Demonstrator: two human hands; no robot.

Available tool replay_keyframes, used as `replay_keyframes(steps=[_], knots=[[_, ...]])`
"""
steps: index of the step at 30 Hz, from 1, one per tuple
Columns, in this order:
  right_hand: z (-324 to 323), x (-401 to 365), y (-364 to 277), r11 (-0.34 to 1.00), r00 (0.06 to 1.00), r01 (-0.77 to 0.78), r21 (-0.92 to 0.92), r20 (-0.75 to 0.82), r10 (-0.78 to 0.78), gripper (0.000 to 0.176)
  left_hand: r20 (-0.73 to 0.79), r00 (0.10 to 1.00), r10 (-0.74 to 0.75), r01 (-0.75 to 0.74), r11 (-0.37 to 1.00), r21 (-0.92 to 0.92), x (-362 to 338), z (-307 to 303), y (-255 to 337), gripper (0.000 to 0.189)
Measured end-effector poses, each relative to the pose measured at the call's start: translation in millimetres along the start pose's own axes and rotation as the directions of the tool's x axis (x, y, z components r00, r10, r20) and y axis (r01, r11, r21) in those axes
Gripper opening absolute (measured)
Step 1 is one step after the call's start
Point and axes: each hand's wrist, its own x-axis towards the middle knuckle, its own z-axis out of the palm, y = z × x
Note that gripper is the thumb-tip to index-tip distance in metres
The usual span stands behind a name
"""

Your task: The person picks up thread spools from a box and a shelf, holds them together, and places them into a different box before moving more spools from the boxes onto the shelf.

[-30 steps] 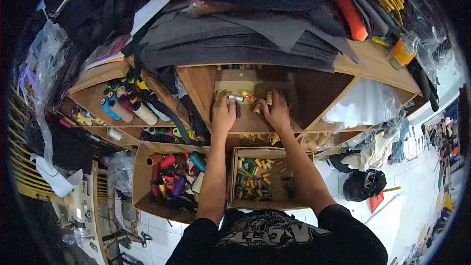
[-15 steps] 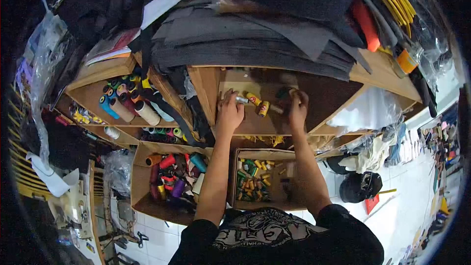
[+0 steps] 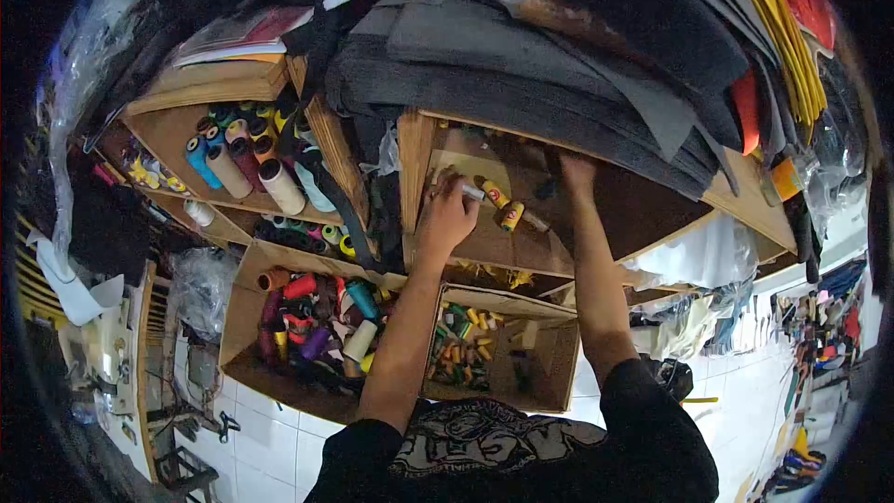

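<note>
Inside the wooden shelf compartment (image 3: 521,248), my left hand (image 3: 449,222) rests with bent fingers around one end of a small silver tube (image 3: 473,192). Just right of the tube lie two small yellow thread spools (image 3: 495,194) with red-marked labels. A slim, pale brownish piece (image 3: 535,221) lies beside them. Farther in and to the right is my right hand (image 3: 577,170), its fingers in shadow and blurred under the upper edge of the compartment. A dark object (image 3: 546,189), too dim to name, lies left of that hand.
Below stand a cardboard box of large thread cones (image 3: 358,343) and a cardboard box with small spools (image 3: 466,350). More cones (image 3: 277,188) fill the left compartment. Dark grey fabric sheets (image 3: 521,84) overhang the shelf top. A plastic-wrapped bundle (image 3: 694,251) is at right.
My right hand has moved deeper into the compartment, away from the dark object. My left hand stays by the silver tube. The view has shifted slightly.
</note>
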Motion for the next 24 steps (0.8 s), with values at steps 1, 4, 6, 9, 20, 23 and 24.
replay_keyframes(steps=[1,4,6,9,20,23,24], knots=[[25,5,57,0.978,0.999,0.025,0.209,-0.025,-0.02,0.046,0.183,0.968,-0.17,0.186,0.98,-0.077,0,-12,11,0.042],[16,8,29,0.996,0.997,-0.021,0.092,0.074,0.014,0.049,0.161,0.981,-0.111,0.118,0.993,-0.031,2,-11,4,0.046],[17,9,32,0.992,0.979,-0.112,-0.063,0.164,0.121,0.044,0.153,0.985,-0.078,0.064,0.994,0.091,1,-4,-2,0.05],[26,5,53,0.894,0.896,-0.417,0.166,0.24,0.374,0.029,0.122,0.989,-0.081,0.072,0.995,0.076,1,3,-6,0.05],[13,21,-15,0.695,0.841,-0.537,0.478,0.231,0.49,0.021,0.125,0.987,-0.103,0.102,0.995,0.008,0,-1,-1,0.047],[19,23,-11,0.756,0.873,-0.482,0.443,0.171,0.456,0.021,0.166,0.977,-0.133,0.145,0.988,-0.057,3,-7,2,0.048],[20,24,-10,0.767,0.88,-0.468,0.438,0.157,0.448,0.021,0.175,0.977,-0.12,0.135,0.988,-0.078,4,-8,1,0.049]])
